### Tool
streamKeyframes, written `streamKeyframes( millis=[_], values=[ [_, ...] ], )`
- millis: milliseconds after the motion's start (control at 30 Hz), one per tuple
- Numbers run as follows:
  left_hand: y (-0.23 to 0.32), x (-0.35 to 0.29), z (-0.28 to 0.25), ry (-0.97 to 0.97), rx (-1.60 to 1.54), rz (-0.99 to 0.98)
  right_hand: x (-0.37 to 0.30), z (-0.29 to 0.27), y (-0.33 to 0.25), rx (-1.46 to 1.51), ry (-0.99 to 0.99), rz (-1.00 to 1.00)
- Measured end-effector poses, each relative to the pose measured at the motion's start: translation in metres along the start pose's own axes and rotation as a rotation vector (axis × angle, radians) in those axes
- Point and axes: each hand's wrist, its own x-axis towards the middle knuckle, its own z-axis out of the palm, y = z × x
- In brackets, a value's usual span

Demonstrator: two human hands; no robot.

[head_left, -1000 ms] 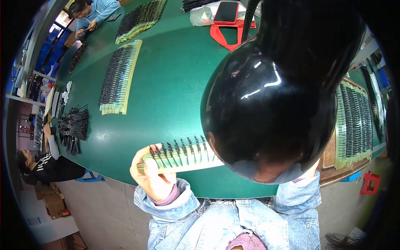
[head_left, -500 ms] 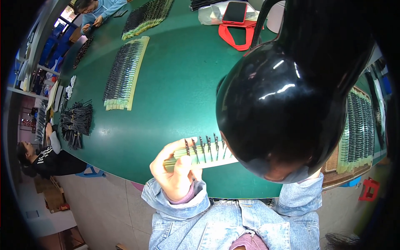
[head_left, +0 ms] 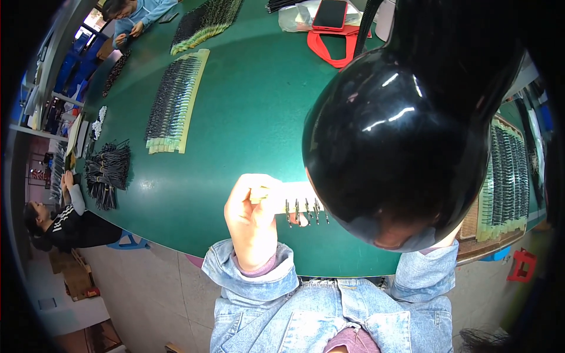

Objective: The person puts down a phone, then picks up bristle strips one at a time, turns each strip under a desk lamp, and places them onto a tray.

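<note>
My left hand (head_left: 248, 216) is closed around one end of a pale yellow-green strip (head_left: 292, 193), thumb toward me. Several thin black wire-like pieces (head_left: 298, 212) stick out from the strip's near edge and point down toward me. A big glossy black lamp head (head_left: 394, 153) covers the strip's other end. Behind that lamp head my right hand (head_left: 448, 240) is mostly hidden; only a bit by the wrist shows above the denim cuff, so its fingers cannot be seen.
On the green table (head_left: 247, 117) lie a row of strips with black pieces (head_left: 173, 103), black wire bundles (head_left: 107, 170) and a red-edged phone (head_left: 330, 15). More strips (head_left: 503, 176) rest on a right-hand tray. Two people (head_left: 138, 17) sit at the left.
My left hand has turned the strip over: its black pieces pointed up and away before, and now point down toward me. The hand has moved slightly right and away.
</note>
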Motion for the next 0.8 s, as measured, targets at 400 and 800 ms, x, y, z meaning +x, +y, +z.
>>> streamKeyframes(
  millis=[400, 800],
  values=[
    [0.009, 0.002, 0.012, -0.018, 0.246, 0.161, -0.004, -0.002, -0.001, -0.124, -0.210, -0.055],
    [0.001, 0.002, 0.011, 0.046, 0.025, 0.163, -0.007, 0.003, 0.001, -0.257, -0.183, -0.130]
  ],
)
